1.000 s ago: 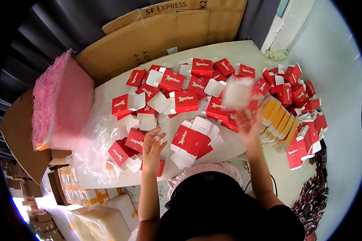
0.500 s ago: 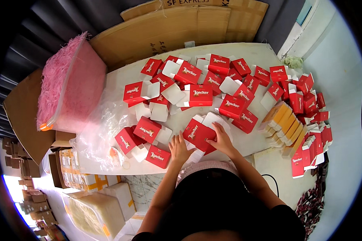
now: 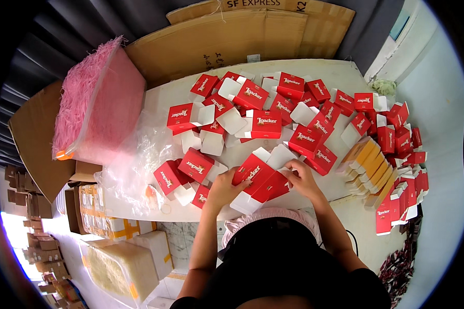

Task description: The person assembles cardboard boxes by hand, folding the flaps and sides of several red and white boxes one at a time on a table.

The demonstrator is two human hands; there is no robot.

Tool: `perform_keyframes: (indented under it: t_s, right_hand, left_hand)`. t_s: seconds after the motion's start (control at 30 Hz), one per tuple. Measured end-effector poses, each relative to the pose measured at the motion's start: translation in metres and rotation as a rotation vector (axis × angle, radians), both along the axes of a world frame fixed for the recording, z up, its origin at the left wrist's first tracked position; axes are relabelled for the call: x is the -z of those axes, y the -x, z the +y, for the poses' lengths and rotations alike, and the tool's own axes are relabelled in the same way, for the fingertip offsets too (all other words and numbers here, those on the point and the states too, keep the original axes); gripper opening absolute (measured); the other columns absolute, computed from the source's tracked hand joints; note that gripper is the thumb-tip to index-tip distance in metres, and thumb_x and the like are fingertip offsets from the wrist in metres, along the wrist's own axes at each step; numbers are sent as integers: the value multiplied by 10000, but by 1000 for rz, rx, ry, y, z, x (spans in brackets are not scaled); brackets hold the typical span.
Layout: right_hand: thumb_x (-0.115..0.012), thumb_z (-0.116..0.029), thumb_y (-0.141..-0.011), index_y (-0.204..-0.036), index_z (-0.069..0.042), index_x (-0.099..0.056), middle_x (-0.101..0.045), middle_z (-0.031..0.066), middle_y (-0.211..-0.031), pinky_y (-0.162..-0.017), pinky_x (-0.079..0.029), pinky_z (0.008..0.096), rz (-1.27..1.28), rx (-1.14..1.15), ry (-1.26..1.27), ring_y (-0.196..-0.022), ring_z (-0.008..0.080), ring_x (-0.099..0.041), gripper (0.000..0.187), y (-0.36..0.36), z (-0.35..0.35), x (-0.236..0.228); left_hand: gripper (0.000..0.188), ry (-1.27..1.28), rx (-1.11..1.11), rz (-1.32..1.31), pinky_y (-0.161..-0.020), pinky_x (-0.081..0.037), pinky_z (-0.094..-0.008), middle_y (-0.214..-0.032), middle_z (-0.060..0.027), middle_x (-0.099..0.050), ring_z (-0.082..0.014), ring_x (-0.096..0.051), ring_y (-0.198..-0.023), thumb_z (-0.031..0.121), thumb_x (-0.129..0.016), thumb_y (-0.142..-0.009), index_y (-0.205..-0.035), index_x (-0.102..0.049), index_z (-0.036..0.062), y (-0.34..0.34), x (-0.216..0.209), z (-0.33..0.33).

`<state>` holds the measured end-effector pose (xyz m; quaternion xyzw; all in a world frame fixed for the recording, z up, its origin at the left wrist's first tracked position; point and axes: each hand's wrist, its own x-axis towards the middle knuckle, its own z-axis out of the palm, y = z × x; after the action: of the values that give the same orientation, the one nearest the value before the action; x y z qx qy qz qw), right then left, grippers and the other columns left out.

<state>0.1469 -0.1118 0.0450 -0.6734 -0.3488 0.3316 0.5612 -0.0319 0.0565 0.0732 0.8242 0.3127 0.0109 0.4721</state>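
Note:
In front of my waist, a red folding carton (image 3: 260,174) with white flaps is tilted above the near edge of the table. My left hand (image 3: 226,189) grips its left side, thumb across the red face. My right hand (image 3: 300,177) pinches at its right side, beside a raised white flap. More white flaps stick out at the top and at the lower end. Left of my left hand lie several more red cartons (image 3: 197,164), some with flaps standing out.
Many red cartons (image 3: 266,123) cover the white table (image 3: 154,100). Yellow-and-white packs (image 3: 368,162) and stacked cartons (image 3: 384,213) stand at the right. Clear plastic wrap (image 3: 139,170) lies left, by a tub of pink shredded paper (image 3: 105,103). Cardboard sheets (image 3: 216,46) lean behind.
My hands have gone from lying on the carton to gripping its two sides. The carton has been lifted and tilted, showing more of its side. The whole view has shifted slightly.

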Motion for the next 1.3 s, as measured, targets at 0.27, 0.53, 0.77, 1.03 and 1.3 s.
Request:
perform_keyframes:
  t_s: [0.27, 0.53, 0.77, 1.03, 1.3]
  right_hand:
    - [-552, -39, -848, -888, 10, -580, -548, 44, -674, -400, -395, 215, 363, -10, -102, -454, 85, -515, 69, 35, -3, -33]
    - [-577, -68, -824, -892, -3, -583, -573, 89, -744, -453, -419, 257, -241, 33, -308, -475, 140, -544, 94, 33, -3, -39]
    - [-524, -170, -882, -889, -5, -545, -552, 49, -705, -413, -423, 226, 357, -78, -343, -483, 107, -561, 167, 32, -21, -65]
    - [-531, -170, -879, -1271, -83, -317, -424, 18, -1185, -594, -405, 196, 297, 402, -497, -722, 49, -472, 454, 26, -12, -31]
    - [-451, -452, -893, -1287, -91, -351, -406, 63, -1313, -970, -367, 351, 1356, 118, -578, -1131, 175, -462, 543, 42, 4, -29]
  left_hand:
    - [1025, 1604, 376, -718, -996, -313, -374, -1389, -161, -253, -252, -328, -1253, 299, -716, -667, -1398, -64, -3, 20, -15, 10]
    - [1041, 1654, 271, -650, -995, -315, -367, -1379, -156, -267, -248, -336, -1244, 262, -722, -641, -1403, -58, 13, 19, -4, -4]
    - [1058, 1389, 274, -365, -994, -318, -361, -1370, -152, -278, -244, -344, -1236, 230, -728, -618, -1407, -53, 27, 11, -10, -11]
    - [1080, 1004, 182, -421, -993, -321, -354, -1360, -148, -292, -239, -352, -1227, 192, -735, -591, -1411, -47, 43, -31, -19, -19]
    - [608, 644, 55, -454, -871, -391, -283, -1087, -88, -481, -179, -496, -974, 208, -625, -667, -1203, -417, 11, -45, -26, -28]
